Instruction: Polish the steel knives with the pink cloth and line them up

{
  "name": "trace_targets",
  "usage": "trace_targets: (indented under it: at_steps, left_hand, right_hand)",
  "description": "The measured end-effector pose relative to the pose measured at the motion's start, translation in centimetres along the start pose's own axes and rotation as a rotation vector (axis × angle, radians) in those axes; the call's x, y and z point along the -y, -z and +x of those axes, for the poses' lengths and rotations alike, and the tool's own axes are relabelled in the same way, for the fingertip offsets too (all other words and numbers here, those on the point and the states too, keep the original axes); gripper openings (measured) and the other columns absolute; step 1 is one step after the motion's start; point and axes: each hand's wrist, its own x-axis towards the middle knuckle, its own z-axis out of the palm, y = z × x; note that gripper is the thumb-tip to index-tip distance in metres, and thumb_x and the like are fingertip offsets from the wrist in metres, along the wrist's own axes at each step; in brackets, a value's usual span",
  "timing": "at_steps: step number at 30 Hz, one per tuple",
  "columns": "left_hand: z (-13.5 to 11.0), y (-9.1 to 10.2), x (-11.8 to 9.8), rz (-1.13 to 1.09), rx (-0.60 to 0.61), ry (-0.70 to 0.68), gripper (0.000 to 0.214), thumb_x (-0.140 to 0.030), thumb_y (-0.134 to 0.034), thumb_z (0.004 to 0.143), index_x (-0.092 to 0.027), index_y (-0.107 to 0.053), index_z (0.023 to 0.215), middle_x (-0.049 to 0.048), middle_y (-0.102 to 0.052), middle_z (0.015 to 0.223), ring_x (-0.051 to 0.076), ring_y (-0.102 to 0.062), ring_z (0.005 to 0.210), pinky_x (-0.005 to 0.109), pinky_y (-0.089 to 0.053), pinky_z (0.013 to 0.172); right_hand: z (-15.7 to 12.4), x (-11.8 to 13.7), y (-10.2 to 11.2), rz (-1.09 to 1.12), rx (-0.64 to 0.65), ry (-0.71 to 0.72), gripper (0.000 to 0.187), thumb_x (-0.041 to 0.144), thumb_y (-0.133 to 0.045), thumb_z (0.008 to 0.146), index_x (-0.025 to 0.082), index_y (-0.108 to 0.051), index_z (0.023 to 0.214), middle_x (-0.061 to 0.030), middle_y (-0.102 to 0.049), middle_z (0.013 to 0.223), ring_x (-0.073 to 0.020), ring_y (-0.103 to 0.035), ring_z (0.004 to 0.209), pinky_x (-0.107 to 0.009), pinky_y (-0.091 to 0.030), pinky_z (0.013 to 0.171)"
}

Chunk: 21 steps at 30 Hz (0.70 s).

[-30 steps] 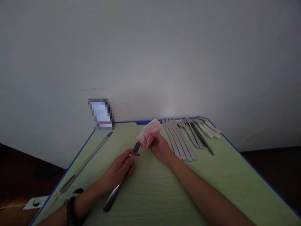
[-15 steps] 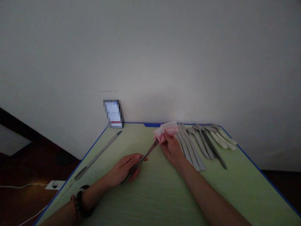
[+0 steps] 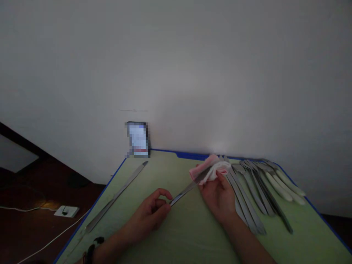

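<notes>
My left hand (image 3: 156,212) pinches the handle end of a metal table knife (image 3: 183,193) between thumb and fingers. The knife slants up to the right, and its blade lies in a folded pink and white cloth (image 3: 210,169). My right hand (image 3: 218,194) holds that cloth from below, with the thumb on its right side; some of its fingers are hidden. Another table knife (image 3: 118,194) lies alone on the left of the green table (image 3: 176,242). Just right of my right hand several metal knives (image 3: 244,200) lie side by side.
Spoons and other cutlery (image 3: 258,187) lie further right, beside several white-handled pieces (image 3: 283,185). A phone (image 3: 138,139) with a lit screen leans against the wall (image 3: 176,73) at the back left. A white power strip (image 3: 66,211) with cables lies on the floor.
The cloth has opened out around the blade, and my right hand has turned palm up beneath it. My left hand has shifted from around the handle to a pinch at its end. The view has tilted slightly.
</notes>
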Motion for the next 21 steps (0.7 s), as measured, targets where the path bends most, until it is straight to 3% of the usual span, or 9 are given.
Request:
trace_targets:
  at_steps: [2,5,7,13,21]
  left_hand:
    - [0.2,0.1,-0.2,-0.02,-0.009,0.011,0.034,-0.049,-0.06,0.083,-0.021,-0.048,0.098,-0.0119,-0.038,0.054,0.004,-0.026,0.04,0.016,-0.02,0.037]
    - [0.4,0.1,-0.4,-0.049,-0.014,0.007,0.037,-0.054,-0.06,0.081,-0.022,-0.046,0.094,-0.0127,-0.037,0.052,0.004,-0.025,0.038,0.015,-0.018,0.035]
    - [0.6,0.0,-0.5,-0.06,-0.019,0.009,0.039,-0.056,-0.059,0.08,-0.022,-0.044,0.093,-0.0131,-0.037,0.052,0.004,-0.023,0.038,0.015,-0.016,0.035]
    - [0.7,0.1,-0.6,-0.013,-0.018,-0.008,0.036,-0.052,-0.059,0.083,-0.022,-0.044,0.097,-0.0127,-0.036,0.054,0.004,-0.026,0.041,0.015,-0.017,0.038]
    - [1.8,-0.3,-1.2,0.029,-0.052,0.002,0.04,-0.052,-0.062,0.079,-0.021,-0.047,0.099,-0.0118,-0.038,0.058,0.004,-0.029,0.04,0.015,-0.019,0.036]
  right_hand:
    - [-0.3,-0.1,-0.4,-0.027,0.02,-0.063,0.016,0.039,-0.064,0.078,0.029,-0.066,0.091,0.0017,-0.072,0.095,-0.0188,-0.065,0.096,-0.039,-0.05,0.088]
    - [-0.8,-0.4,-1.1,-0.05,0.049,-0.169,0.046,0.064,-0.054,0.078,0.028,-0.065,0.104,-0.0039,-0.07,0.106,-0.0232,-0.064,0.101,-0.045,-0.048,0.091]
    - [-1.0,-0.6,-1.3,-0.066,0.065,-0.189,0.053,0.069,-0.051,0.076,0.026,-0.064,0.105,-0.0049,-0.07,0.107,-0.0239,-0.064,0.1,-0.045,-0.047,0.093]
    - [-0.7,-1.5,-0.5,-0.163,0.086,-0.145,0.038,0.049,-0.07,0.072,0.025,-0.063,0.101,-0.0027,-0.072,0.097,-0.0213,-0.065,0.098,-0.041,-0.046,0.093]
    - [-0.7,-1.1,-0.8,-0.105,0.029,-0.042,0.026,0.045,-0.072,0.071,0.024,-0.064,0.083,0.0033,-0.07,0.076,-0.0149,-0.065,0.074,-0.029,-0.053,0.07]
